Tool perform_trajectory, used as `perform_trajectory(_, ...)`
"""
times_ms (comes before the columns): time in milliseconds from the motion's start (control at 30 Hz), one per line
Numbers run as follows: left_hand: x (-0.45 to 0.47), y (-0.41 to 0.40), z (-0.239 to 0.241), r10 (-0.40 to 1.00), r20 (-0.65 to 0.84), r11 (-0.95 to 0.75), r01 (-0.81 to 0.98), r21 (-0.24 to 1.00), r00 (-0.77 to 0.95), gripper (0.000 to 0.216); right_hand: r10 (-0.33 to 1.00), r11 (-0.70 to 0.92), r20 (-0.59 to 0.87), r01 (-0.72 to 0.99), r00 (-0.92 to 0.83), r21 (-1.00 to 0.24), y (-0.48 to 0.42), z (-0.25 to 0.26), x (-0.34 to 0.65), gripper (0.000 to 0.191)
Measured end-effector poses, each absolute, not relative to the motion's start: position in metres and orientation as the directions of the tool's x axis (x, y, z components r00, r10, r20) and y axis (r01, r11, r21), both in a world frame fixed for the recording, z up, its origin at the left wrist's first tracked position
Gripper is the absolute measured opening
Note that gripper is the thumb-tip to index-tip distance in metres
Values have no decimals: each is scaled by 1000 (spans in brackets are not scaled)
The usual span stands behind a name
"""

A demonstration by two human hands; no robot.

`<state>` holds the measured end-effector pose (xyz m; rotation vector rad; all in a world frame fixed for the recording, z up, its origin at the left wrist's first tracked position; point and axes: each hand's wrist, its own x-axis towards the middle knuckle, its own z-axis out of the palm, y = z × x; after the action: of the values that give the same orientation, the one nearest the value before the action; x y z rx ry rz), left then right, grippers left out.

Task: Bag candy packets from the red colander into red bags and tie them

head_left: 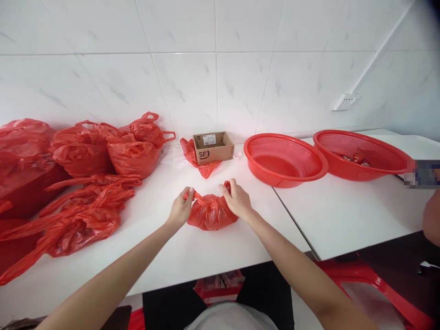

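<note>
A small, filled red plastic bag [210, 214] rests on the white table [192, 247] right in front of me. My left hand [180, 208] pinches the bag's left handle, and my right hand [236, 198] pinches its right handle. Both handles are drawn together over the top of the bag. Whatever the bag holds is hidden.
Several red bags [103, 151] are piled at the left, some flat [79, 215]. An open cardboard box [213, 146] stands by the wall on a red bag. Two red baskets [285, 158] [360, 153] sit at the right. Another person's arm [431, 220] shows at the right edge. A red stool [371, 284] stands below.
</note>
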<state>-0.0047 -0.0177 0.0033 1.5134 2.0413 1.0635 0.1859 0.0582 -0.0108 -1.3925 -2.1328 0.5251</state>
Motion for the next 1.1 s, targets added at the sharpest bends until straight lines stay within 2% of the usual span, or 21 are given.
perform_trajectory(67,11,-14,-12,918,130,167,660,733,-376,44,912,408,230,793,-338,-453,51,-22,177,36)
perform_trajectory(133,22,-14,-23,907,141,196,694,693,-398,43,915,401,216,830,-341,-388,50,-31,174,32)
perform_trajectory(367,1,-3,-30,874,153,337,803,492,-461,42,944,318,198,890,-265,-326,83,-43,189,33)
perform_trajectory(633,-19,20,-47,895,76,409,876,257,-440,37,949,283,210,929,-235,-238,104,-60,186,35)
perform_trajectory(867,-18,23,-51,935,46,339,923,185,-352,34,951,283,201,921,-234,-267,105,-65,185,29)
perform_trajectory(1100,-21,6,-31,919,75,356,896,266,-387,40,952,292,219,856,-215,-427,94,-54,198,34)
